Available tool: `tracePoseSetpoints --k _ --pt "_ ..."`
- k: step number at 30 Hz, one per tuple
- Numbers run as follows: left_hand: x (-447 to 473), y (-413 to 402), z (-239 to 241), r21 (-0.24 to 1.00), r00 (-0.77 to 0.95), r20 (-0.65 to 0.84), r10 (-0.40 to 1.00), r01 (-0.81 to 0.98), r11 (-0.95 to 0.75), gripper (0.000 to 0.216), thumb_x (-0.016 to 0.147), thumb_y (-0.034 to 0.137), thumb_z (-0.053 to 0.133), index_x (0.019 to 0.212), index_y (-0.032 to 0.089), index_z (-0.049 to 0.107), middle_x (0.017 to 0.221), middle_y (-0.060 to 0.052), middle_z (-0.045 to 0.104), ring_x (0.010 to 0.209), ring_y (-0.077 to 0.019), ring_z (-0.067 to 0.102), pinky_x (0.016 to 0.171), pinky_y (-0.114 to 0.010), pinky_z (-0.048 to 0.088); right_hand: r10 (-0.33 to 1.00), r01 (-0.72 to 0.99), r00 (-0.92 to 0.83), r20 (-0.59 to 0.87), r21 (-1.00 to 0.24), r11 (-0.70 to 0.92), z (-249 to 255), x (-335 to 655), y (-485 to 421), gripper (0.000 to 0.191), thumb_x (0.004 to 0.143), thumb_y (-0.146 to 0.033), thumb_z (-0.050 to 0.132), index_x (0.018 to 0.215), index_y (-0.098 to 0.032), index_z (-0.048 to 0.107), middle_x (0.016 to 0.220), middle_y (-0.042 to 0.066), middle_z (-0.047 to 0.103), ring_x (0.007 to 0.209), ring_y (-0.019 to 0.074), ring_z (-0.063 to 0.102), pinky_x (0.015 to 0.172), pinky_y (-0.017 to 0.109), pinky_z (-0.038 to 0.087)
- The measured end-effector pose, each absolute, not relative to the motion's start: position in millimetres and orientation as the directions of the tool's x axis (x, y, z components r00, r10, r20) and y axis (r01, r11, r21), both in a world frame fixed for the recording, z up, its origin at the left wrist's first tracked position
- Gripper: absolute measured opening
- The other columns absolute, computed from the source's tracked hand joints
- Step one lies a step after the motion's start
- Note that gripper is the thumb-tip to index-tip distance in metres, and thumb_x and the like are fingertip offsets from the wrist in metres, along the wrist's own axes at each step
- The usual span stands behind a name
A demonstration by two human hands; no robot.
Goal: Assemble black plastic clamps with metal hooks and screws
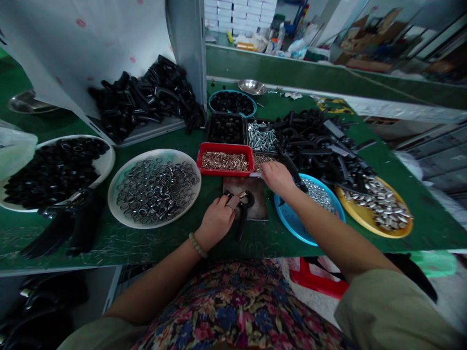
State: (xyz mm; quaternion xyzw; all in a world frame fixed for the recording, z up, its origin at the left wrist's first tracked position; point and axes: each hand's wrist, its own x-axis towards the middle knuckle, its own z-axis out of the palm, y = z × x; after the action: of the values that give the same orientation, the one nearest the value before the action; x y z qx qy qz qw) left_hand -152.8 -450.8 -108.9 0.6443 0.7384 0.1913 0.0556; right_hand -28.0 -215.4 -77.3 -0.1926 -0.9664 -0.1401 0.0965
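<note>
Black handle piece (243, 206) lies on a small metal plate (255, 206) at the near edge of the green counter (146, 243), right under the fingers of the left hand (217, 221).

Writing: pink marks on the white sheet (80, 23), far beyond the fingers, are too blurred to read.

Left fingers: curled tight over the near end of the black handle piece, thumb pressed on top beside a small silver fitting (241, 194). Wrist low, close to the counter edge, with a beaded bracelet (197, 244) on it; forearm comes in from the lower left.

Right hand (278, 177): fingers bent down into a tray of small brass parts (263, 159), tips touching the contents. Whether they have pinched anything cannot be told. Forearm is stretched forward and crosses above a blue plate (288, 221).

Surroundings: a red tray (225, 147) of copper-coloured pins sits just beyond the left fingers and just left of the right ones. A white plate (110, 190) of metal rings sits left of the left fingers. A yellow plate (365, 222) of bright fittings lies well right of the right fingers.
</note>
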Motion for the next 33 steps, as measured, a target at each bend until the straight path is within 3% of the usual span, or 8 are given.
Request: tracePoseSetpoints --k 5,10,12,16,26,28,30,33 --pt "-152 -450 -108 0.345 -0.169 0.161 0.972 0.933 0.105 0.049 0.094 0.022 0.044 0.142 0.019 0.040 0.111 -0.011 0.056 0.099 -0.0247 0.053 0.090 -0.038 0.047 0.493 0.522 -0.820 0.289 0.028 0.852 -77 -7 -194 0.029 0.094 -0.018 0.041 0.111 -0.008 0.063 0.104 0.016 0.066 0.098 0.0245 0.058 0.089 0.033 0.042" --pt "-152 -449 -106 0.353 -0.144 0.171 0.975 0.933 0.076 0.047 0.094 0.021 0.045 0.141 0.017 0.041 0.108 -0.011 0.056 0.100 -0.0251 0.054 0.092 -0.040 0.048 0.573 0.574 -0.815 -0.089 0.015 0.818 -71 -37 -172 0.029 0.090 -0.026 0.054 0.114 -0.014 0.065 0.111 0.013 0.066 0.100 0.0231 0.061 0.083 0.029 0.045" --pt "-153 -451 -105 0.382 -0.150 0.198 0.969 0.922 0.065 0.047 0.093 0.021 0.048 0.139 0.016 0.041 0.110 -0.011 0.056 0.102 -0.0251 0.054 0.094 -0.041 0.048 0.569 0.573 -0.808 -0.153 0.019 0.819 -70 -54 -164 0.026 0.086 -0.025 0.059 0.108 -0.015 0.068 0.106 0.013 0.068 0.094 0.0227 0.063 0.079 0.028 0.045" --pt "-155 -458 -106 0.434 -0.150 0.229 0.962 0.900 0.037 0.041 0.092 0.020 0.051 0.132 0.016 0.046 0.113 -0.011 0.056 0.105 -0.0239 0.056 0.096 -0.039 0.049 0.561 0.567 -0.812 -0.160 0.010 0.824 -71 -67 -161 0.019 0.085 -0.021 0.057 0.095 -0.015 0.071 0.099 0.014 0.070 0.088 0.0228 0.064 0.074 0.029 0.044" --pt "-141 -452 -104 0.392 -0.124 0.205 0.971 0.919 0.035 0.036 0.093 0.022 0.051 0.128 0.014 0.051 0.112 -0.012 0.057 0.104 -0.0244 0.057 0.092 -0.038 0.052 0.615 0.612 -0.789 -0.001 -0.106 0.784 -75 -35 -170 0.025 0.088 -0.017 0.048 0.103 -0.014 0.067 0.103 0.011 0.069 0.095 0.0205 0.062 0.084 0.029 0.044" --pt "-140 -450 -103 0.386 -0.126 0.207 0.970 0.922 0.038 0.036 0.093 0.021 0.051 0.127 0.014 0.051 0.113 -0.012 0.057 0.103 -0.0244 0.057 0.092 -0.038 0.052 0.637 0.607 -0.766 0.091 -0.226 0.762 -74 -30 -179 0.021 0.084 -0.016 0.051 0.097 -0.014 0.067 0.097 0.009 0.069 0.090 0.0197 0.062 0.082 0.029 0.045" --pt "-139 -450 -103 0.384 -0.133 0.212 0.968 0.923 0.043 0.036 0.093 0.021 0.051 0.127 0.014 0.051 0.114 -0.012 0.057 0.102 -0.0240 0.057 0.092 -0.037 0.052 0.661 0.553 -0.732 0.167 -0.423 0.718 -73 -25 -194 0.016 0.080 -0.016 0.054 0.090 -0.016 0.066 0.087 0.005 0.069 0.081 0.0177 0.062 0.076 0.028 0.046" --pt "-139 -450 -104 0.384 -0.143 0.201 0.969 0.922 0.057 0.036 0.093 0.021 0.051 0.128 0.014 0.051 0.113 -0.012 0.057 0.100 -0.0237 0.057 0.090 -0.037 0.052 0.652 0.423 -0.744 0.142 -0.655 0.626 -74 -17 -226 0.012 0.080 -0.020 0.057 0.088 -0.018 0.065 0.077 0.001 0.067 0.071 0.0152 0.060 0.068 0.027 0.046"
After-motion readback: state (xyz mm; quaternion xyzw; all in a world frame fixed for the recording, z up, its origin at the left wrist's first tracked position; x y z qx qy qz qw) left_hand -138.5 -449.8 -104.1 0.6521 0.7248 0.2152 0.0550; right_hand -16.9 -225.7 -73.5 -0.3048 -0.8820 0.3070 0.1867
